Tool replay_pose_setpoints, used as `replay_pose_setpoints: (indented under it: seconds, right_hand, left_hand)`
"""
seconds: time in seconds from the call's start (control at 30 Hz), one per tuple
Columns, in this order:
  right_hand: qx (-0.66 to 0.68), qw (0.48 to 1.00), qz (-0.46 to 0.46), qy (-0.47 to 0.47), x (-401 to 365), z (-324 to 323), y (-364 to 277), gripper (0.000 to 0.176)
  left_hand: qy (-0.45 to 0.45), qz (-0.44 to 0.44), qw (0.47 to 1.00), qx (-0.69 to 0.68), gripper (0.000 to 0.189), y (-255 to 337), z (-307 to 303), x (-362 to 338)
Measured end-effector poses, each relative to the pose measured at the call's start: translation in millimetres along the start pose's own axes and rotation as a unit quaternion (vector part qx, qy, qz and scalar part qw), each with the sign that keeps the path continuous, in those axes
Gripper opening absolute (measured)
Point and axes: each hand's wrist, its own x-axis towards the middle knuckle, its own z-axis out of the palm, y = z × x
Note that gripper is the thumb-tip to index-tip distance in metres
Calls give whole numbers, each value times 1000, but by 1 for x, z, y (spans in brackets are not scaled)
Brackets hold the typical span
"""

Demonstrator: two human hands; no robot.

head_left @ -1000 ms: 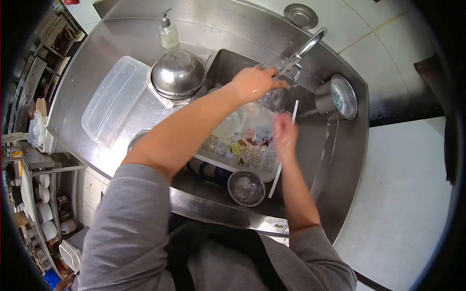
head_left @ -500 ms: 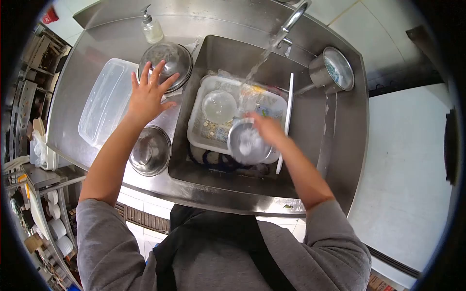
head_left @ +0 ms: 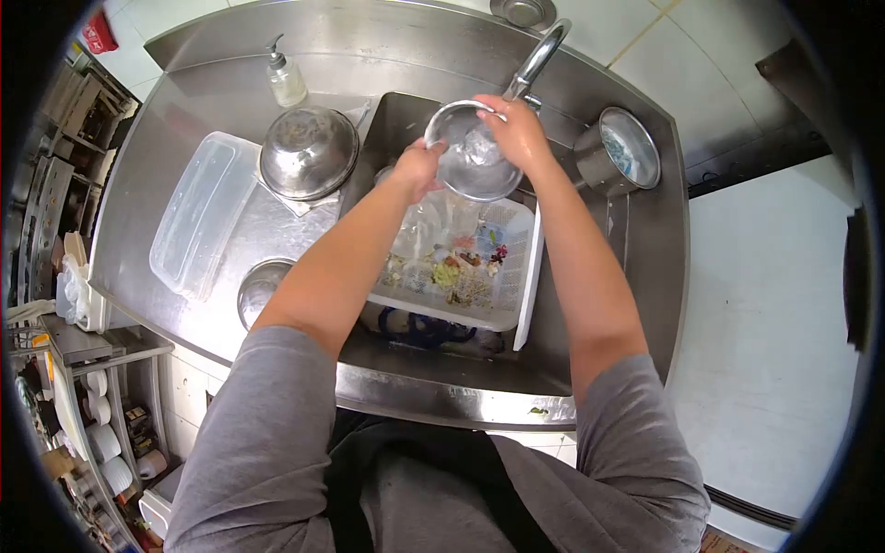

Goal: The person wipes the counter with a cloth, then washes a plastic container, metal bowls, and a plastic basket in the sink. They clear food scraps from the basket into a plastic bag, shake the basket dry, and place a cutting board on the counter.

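A metal bowl (head_left: 475, 170) is held tilted beneath the faucet (head_left: 542, 61), above the sink. My left hand (head_left: 419, 170) grips the bowl's left rim, and my right hand (head_left: 518, 134) is closed on its upper right edge. Below them, a white perforated basket (head_left: 442, 313) sits in the sink with food scraps (head_left: 452, 270) on its bottom. Left of the sink, an upside-down metal bowl (head_left: 309, 152) rests on the counter. Another metal bowl (head_left: 261, 288) stands nearer, partly hidden by my left forearm.
A clear plastic container (head_left: 203, 212) and a soap pump bottle (head_left: 288, 83) are on the left counter. A metal pot (head_left: 595, 169) leans on its side at the sink's right. A white board (head_left: 527, 313) stands along the basket's right side. Dark cloth-like material (head_left: 424, 330) lies under the basket.
My left hand has left the upside-down bowl and now grips the bowl over the sink. My right hand has raised that bowl from the basket up toward the faucet.
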Motion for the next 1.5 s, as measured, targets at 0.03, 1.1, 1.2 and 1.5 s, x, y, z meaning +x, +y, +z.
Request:
replay_pose_setpoints:
  seconds: [0.03, 1.1, 1.2, 1.5]
  right_hand:
    - [49, 997, -38, 36, -16, -10, -3, 24]
    - [-299, 949, 23, 100, -21, 48, 2, 72]
    - [-304, 936, -112, 134, -44, 55, -1, 69]
    - [-267, 959, -43, -89, -70, 54, -16, 46]
  left_hand:
    - [37, 5, 998, 58, 44, 18, 17, -7]
    - [106, 192, 975, -34, 65, -17, 39, -34]
    - [119, 194, 971, -70, 65, -20, 35, -34]
    - [120, 111, 981, -104, 60, -12, 39, -49]
